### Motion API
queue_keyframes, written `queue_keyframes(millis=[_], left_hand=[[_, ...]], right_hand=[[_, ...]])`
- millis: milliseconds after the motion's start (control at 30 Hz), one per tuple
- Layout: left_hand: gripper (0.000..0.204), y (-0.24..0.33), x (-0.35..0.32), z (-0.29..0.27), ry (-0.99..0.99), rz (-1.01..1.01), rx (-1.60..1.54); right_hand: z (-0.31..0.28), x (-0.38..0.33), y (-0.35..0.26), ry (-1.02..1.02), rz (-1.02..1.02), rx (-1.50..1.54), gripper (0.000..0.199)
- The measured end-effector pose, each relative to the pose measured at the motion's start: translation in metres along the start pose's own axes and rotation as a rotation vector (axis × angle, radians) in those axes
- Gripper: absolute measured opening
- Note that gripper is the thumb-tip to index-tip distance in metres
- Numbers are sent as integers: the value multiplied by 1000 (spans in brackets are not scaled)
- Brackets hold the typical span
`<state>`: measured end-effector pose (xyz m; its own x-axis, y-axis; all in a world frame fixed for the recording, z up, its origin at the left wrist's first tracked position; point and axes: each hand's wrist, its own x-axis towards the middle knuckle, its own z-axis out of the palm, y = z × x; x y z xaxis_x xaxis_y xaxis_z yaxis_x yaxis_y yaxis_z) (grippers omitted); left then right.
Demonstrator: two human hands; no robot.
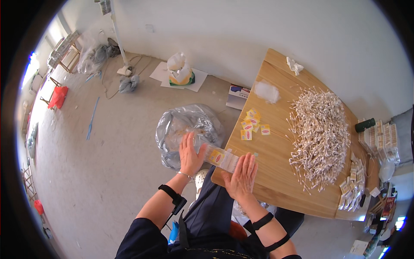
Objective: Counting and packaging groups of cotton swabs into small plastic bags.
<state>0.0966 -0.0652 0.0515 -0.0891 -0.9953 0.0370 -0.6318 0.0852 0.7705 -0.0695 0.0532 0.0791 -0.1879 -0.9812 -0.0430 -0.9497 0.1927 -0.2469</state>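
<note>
A clear packet of cotton swabs (pixel 221 159) with a yellow and red label lies between my hands, across the near left edge of the wooden table (pixel 276 172). My left hand (pixel 191 156) is at its left end, fingers straight and thumb against the plastic. At the other end my right hand (pixel 242 176) presses with its fingers long and close together, so both hands hold the packet. Yellow and red label cards (pixel 251 121) are scattered just beyond it. Farther right spreads a big heap of loose cotton swabs (pixel 321 138).
A large silvery-grey plastic bag (pixel 167 129) stands on the floor left of the table. Clear plastic sleeves (pixel 267 92) and a crumpled tissue (pixel 295 66) lie toward the table's far end. Filled packets (pixel 353 184) are piled at its right. A box (pixel 237 97) sits beside the table.
</note>
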Motion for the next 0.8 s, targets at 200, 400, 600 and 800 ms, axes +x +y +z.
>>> queue_keyframes(millis=[200, 400, 600, 800], left_hand=[[57, 20, -18, -4, -7, 385, 256], [54, 26, -22, 7, -79, 390, 249], [48, 40, -29, 13, -191, 528, 139], [44, 58, -44, 38, -359, 442, -358]], right_hand=[[0, -12, 18, 10, -50, -41, 91], [6, -12, 17, 16, -73, 7, 91], [6, -10, 14, -11, -65, 80, 92], [13, -10, 17, -36, -69, 45, 87]])
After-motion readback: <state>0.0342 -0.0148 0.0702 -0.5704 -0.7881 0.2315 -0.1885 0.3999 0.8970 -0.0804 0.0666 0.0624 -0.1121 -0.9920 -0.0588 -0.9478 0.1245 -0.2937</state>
